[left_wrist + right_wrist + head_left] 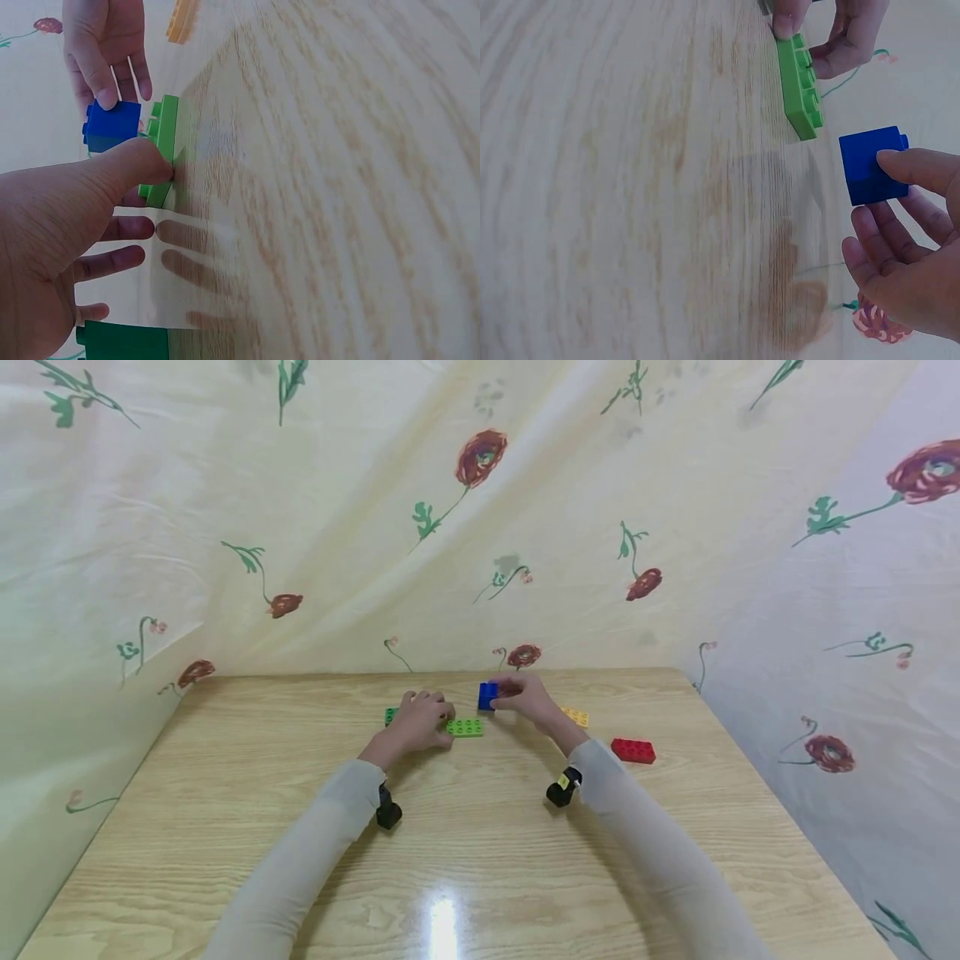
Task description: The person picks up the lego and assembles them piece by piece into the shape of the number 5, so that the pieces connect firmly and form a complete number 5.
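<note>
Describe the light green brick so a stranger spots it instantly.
On the wooden table, find the left hand near the far edge. It grips one end of the light green brick. A paler shade sets that brick apart from the dark green brick nearby.

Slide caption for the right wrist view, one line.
Right hand pinches a boxy blue plastic brick above the wood-grain tabletop; left hand pinches a rectangular light-green studded plastic brick.

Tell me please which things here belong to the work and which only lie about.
Seemingly in use (held):
light green oblong plastic brick
blue boxy plastic brick

Just lying about:
dark green studded plastic brick
yellow studded plastic brick
red oblong plastic brick
</note>
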{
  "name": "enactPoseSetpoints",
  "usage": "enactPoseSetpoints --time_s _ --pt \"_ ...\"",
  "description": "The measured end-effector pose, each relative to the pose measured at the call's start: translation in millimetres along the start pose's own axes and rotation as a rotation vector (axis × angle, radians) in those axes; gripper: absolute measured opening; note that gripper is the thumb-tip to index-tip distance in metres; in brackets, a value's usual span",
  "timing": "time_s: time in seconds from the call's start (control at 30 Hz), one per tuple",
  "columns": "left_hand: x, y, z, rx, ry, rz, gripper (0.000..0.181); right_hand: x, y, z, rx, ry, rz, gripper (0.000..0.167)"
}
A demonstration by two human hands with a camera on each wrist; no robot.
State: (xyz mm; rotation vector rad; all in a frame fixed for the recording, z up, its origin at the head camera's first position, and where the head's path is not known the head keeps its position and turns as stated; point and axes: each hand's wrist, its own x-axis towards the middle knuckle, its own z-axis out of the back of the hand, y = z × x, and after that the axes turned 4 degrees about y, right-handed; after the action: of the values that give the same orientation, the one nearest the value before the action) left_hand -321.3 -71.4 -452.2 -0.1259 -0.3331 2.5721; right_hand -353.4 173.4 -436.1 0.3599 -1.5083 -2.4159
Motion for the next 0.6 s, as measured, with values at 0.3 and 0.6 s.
enactPoseSetpoints --time_s 0.3,0.6 --pt "-2.0 -2.4 1.8 -0.006 0.007 0.006 0.04 -6.6 3 -2 0.009 0.027 0.026 0.044" --pt "-3.3 -2.4 1.1 0.02 -0.013 -0.019 0.036 -11.8 7 -7 0.017 0.072 0.061 0.047"
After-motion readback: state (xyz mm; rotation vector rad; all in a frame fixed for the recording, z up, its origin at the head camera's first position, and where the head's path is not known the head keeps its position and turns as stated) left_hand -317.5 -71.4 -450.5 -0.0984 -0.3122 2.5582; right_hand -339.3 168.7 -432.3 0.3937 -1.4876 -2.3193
